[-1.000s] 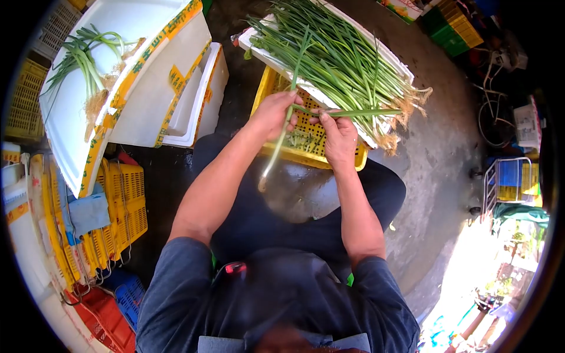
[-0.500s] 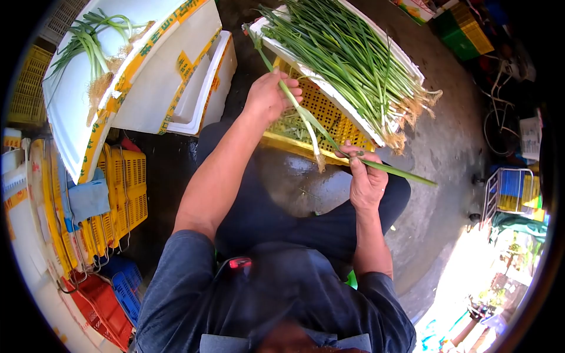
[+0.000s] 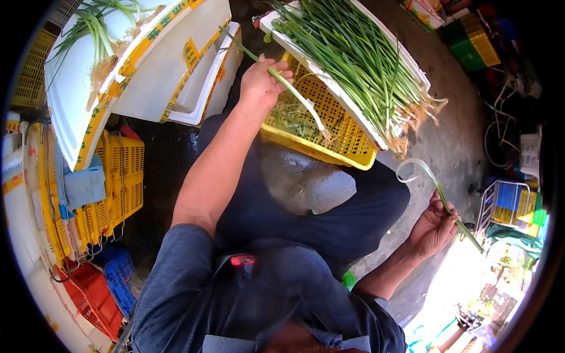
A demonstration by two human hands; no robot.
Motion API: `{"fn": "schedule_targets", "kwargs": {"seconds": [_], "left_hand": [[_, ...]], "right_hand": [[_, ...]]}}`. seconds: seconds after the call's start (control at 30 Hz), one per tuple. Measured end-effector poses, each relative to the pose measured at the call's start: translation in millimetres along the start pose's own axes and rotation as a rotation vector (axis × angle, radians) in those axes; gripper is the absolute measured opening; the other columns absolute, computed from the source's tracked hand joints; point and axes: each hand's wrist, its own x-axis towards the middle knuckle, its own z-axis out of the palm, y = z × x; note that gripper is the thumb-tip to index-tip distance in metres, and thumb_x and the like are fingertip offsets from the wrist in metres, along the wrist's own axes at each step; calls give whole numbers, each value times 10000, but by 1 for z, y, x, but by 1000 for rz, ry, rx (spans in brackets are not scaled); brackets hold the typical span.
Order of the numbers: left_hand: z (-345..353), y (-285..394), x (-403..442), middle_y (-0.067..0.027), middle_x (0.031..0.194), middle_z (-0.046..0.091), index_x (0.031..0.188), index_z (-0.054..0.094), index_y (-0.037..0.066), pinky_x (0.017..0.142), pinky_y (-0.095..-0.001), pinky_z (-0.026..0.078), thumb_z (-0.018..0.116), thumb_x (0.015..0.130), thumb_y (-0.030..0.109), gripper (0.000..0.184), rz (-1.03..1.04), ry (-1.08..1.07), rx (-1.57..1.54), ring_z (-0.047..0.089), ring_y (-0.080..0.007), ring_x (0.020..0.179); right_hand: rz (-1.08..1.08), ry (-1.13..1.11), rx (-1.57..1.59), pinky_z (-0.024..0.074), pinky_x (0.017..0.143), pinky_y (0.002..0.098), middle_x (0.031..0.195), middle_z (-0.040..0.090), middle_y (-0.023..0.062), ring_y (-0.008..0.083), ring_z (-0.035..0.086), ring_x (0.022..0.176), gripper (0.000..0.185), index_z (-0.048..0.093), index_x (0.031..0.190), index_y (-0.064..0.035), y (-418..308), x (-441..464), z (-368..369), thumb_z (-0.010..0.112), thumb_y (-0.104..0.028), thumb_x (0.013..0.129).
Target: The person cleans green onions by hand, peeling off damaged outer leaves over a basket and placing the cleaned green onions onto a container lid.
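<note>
My left hand holds a single green onion, its white root end pointing down and right over the yellow crate. Out to the right, my right hand grips a peeled green leaf, whose pale end curls above the fingers. A large heap of green onions lies in a white foam box, roots toward the right. Beneath that box, the yellow crate has green scraps in it. A few more green onions rest on a white foam lid at upper left.
Yellow crates stand at the left, with a red crate and a blue crate below them. A metal trolley is at the right. Green and yellow crates stand at the upper right.
My right hand has moved far right with the leaf, which has come away from the green onion. My left hand still holds the green onion, slightly higher in view.
</note>
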Motion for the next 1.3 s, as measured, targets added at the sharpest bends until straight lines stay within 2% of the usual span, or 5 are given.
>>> {"fn": "schedule_targets", "kwargs": {"seconds": [0.2,0.33,0.67,0.9,1.3], "left_hand": [[7,-2,-8,-142,977,652,1140,511,48,709,-456,579,411,1075,345,320,-41,-120,90,666,-281,789],[7,-5,-14,-139,980,647,1195,519,44,786,-489,594,401,1078,337,337,-72,-234,111,668,-278,811],[10,-12,-15,-159,1052,660,1304,534,39,823,-504,591,423,1073,313,376,-118,-450,89,682,-291,876],[12,-15,-22,-149,1047,675,1338,512,55,803,-455,592,507,1047,303,383,-91,-400,327,691,-282,883],[17,-14,-30,-163,1204,667,1398,474,77,794,-410,588,481,1058,298,406,-139,-509,326,701,-287,974]], "right_hand": [[52,26,-279,581,900,448,1101,689,196,332,695,995,228,635,1181,57,88,8,35,517,-26,1005],[365,-416,-952,484,960,299,1167,671,244,231,683,1039,514,453,1385,135,184,3,40,586,-136,969],[568,-496,-640,455,635,241,761,633,-9,80,561,697,231,692,1052,31,218,-6,118,653,-178,962],[233,-432,-882,436,605,245,711,614,-11,70,537,650,190,711,884,25,215,-14,124,660,-150,937],[822,-280,-443,469,643,254,731,633,44,121,571,652,227,655,827,4,235,-9,101,572,-157,963]]}}
